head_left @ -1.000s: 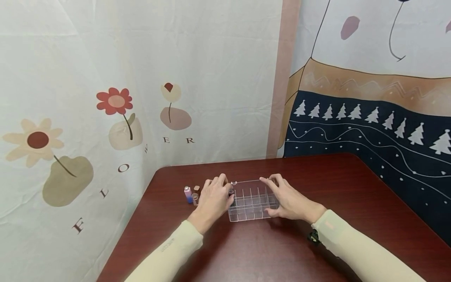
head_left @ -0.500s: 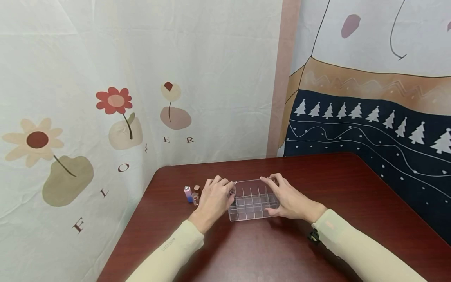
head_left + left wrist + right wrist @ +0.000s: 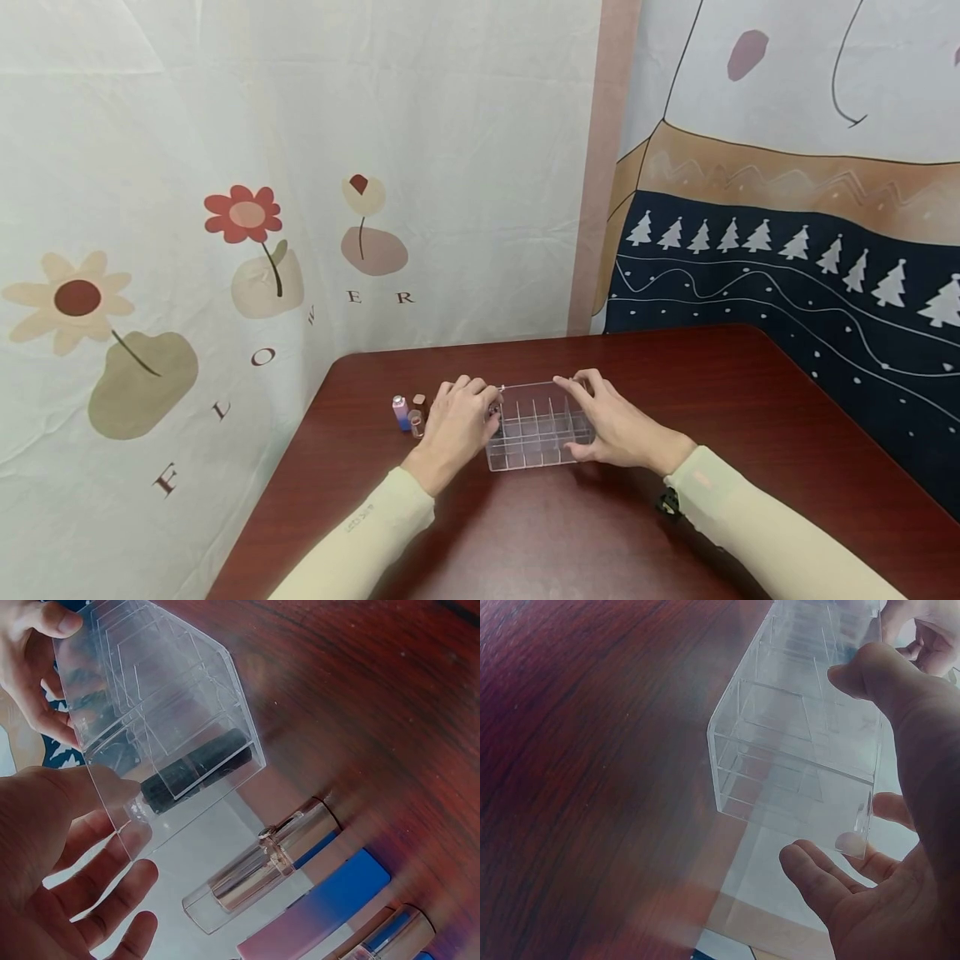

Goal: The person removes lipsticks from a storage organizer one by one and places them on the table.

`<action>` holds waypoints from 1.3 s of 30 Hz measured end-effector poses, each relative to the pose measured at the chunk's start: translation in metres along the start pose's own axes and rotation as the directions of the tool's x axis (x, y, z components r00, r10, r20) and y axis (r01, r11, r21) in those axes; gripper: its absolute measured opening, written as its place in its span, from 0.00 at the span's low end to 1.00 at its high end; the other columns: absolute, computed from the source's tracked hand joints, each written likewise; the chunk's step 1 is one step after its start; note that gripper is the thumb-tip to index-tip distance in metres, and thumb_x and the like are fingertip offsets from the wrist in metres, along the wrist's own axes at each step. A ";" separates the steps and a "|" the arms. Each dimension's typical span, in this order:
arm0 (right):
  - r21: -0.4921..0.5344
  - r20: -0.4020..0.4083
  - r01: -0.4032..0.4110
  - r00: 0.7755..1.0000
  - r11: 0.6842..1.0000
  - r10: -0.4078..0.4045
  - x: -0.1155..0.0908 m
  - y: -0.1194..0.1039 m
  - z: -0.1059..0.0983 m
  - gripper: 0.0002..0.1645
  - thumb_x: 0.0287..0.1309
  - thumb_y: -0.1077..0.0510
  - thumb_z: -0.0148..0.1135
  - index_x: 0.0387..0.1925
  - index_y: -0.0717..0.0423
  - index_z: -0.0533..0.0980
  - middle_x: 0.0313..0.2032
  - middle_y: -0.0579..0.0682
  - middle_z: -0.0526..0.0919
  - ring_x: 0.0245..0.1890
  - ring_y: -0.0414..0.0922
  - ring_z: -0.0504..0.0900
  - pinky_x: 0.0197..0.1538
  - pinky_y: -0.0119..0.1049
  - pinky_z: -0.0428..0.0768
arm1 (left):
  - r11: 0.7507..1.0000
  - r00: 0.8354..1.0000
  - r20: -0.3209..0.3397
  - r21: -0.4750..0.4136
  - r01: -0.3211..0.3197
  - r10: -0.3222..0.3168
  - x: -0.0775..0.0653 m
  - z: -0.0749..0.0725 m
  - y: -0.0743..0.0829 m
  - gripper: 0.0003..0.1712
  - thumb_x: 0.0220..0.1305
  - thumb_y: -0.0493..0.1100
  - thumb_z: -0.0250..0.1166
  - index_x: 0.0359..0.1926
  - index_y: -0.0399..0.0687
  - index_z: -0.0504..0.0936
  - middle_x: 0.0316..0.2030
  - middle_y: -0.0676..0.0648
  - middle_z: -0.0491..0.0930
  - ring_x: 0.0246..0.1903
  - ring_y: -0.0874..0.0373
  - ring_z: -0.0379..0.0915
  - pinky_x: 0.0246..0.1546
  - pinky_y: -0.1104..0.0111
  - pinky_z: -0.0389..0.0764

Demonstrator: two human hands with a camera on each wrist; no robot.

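Note:
A clear compartment organizer [image 3: 536, 446] stands on the table between both hands. In the left wrist view, a dark lipstick tube [image 3: 199, 769] with a clear end lies within its left end compartment. My left hand [image 3: 453, 421] pinches the tube's clear end at the organizer's rim; its other fingers [image 3: 120, 900] are spread loosely outside. At the opposite end, my right hand [image 3: 618, 425] grips the organizer, thumb [image 3: 866, 671] on the near face and fingers round the end. Close beside the left hand stand a pink-and-blue tube [image 3: 401, 413] and a clear-capped tube [image 3: 416, 423].
A brown-capped tube [image 3: 419, 403] stands just behind the clear-capped one. The dark red table [image 3: 525, 542] reaches back to a pale flower-printed curtain [image 3: 465, 167], with a navy tree-printed cloth [image 3: 750, 283] on the right.
My left hand has shifted very slightly right at the organizer's left end, and less of the dark tube shows there. The right hand and the organizer stay nearly still.

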State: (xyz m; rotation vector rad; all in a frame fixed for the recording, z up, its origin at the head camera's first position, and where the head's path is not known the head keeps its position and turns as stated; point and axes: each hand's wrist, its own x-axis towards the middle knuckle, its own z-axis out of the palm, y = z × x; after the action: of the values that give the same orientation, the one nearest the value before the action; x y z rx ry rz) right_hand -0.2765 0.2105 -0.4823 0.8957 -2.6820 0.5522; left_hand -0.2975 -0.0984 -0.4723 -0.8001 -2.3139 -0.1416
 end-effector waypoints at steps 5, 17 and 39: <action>0.010 0.019 -0.018 1.000 1.000 0.018 0.000 0.000 0.000 0.64 0.60 0.49 0.89 0.90 0.52 0.64 0.74 0.61 0.71 0.69 0.58 0.80 0.65 0.54 0.91 | 1.000 1.000 -0.015 -0.007 -0.001 0.000 0.001 -0.001 -0.001 0.13 0.60 0.43 0.88 0.42 0.58 0.93 0.38 0.55 0.91 0.42 0.50 0.86 0.43 0.57 0.82; -0.003 -0.008 0.007 1.000 1.000 -0.007 0.000 -0.001 0.000 0.63 0.59 0.49 0.89 0.88 0.54 0.65 0.72 0.62 0.72 0.67 0.58 0.81 0.64 0.54 0.91 | 0.997 0.999 -0.034 -0.081 0.017 -0.020 0.001 -0.005 -0.004 0.12 0.60 0.40 0.86 0.43 0.57 0.94 0.38 0.54 0.90 0.42 0.50 0.86 0.41 0.57 0.81; 0.001 -0.006 0.007 1.000 1.000 -0.007 -0.001 -0.001 0.000 0.64 0.58 0.51 0.89 0.89 0.54 0.64 0.73 0.62 0.71 0.66 0.58 0.80 0.64 0.53 0.92 | 0.976 0.989 -0.145 -0.217 -0.022 -0.010 0.002 -0.014 -0.009 0.13 0.63 0.36 0.86 0.45 0.50 0.92 0.39 0.48 0.88 0.36 0.51 0.83 0.39 0.56 0.86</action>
State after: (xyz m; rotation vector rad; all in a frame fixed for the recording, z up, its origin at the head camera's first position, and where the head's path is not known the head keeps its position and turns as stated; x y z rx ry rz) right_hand -0.2758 0.2104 -0.4823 0.9017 -2.6730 0.5543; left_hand -0.2962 -0.1092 -0.4587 -0.8748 -2.1820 -0.4442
